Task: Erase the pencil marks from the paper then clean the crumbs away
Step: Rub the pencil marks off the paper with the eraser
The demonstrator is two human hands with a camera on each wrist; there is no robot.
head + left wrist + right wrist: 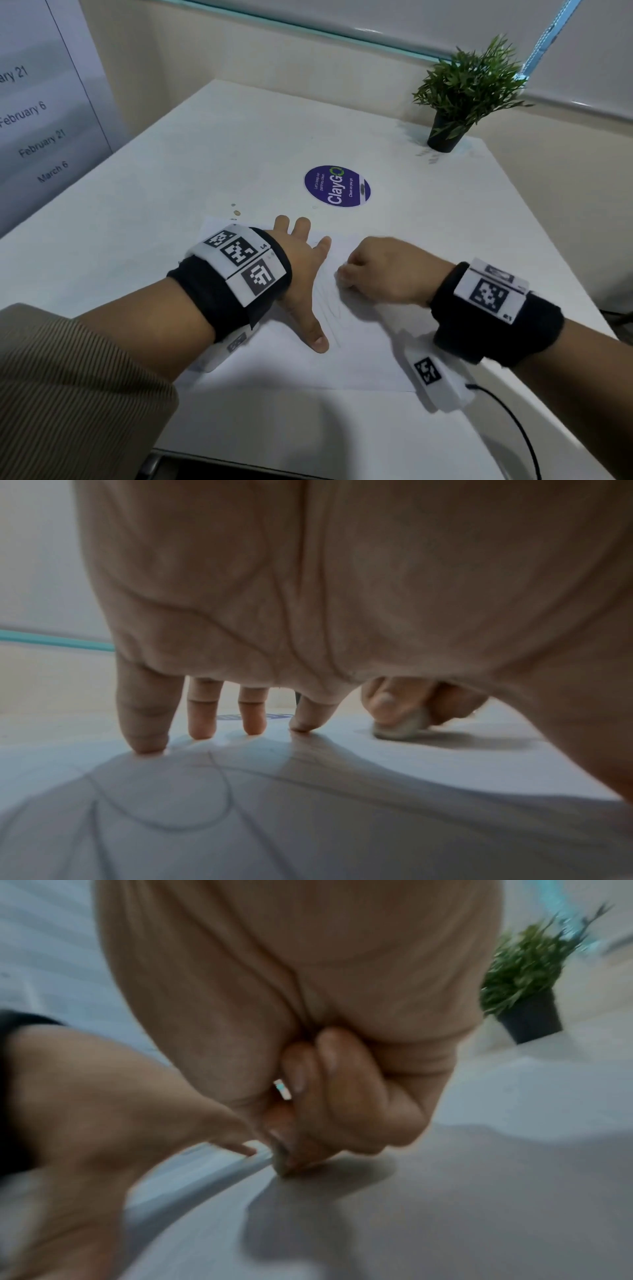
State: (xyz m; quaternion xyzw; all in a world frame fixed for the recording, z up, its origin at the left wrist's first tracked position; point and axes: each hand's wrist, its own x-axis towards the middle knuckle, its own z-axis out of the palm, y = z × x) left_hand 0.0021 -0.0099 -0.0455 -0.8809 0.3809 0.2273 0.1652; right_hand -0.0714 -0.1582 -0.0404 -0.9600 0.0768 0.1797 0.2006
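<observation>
A white sheet of paper (356,363) lies on the white table, with faint pencil marks (329,308) between my hands and looping lines (205,804) under my left palm. My left hand (301,274) lies flat on the sheet with fingers spread, fingertips (149,746) pressing down. My right hand (380,270) is curled into a fist, pinching a small grey eraser (400,727) whose tip touches the paper. In the right wrist view the eraser (282,1161) shows below the curled fingers, blurred.
A round purple sticker (337,186) lies on the table (205,154) beyond the paper. A potted green plant (459,99) stands at the far right corner. A few small spots (235,209) sit near the paper's far edge. A black cable (513,421) trails off the right wrist.
</observation>
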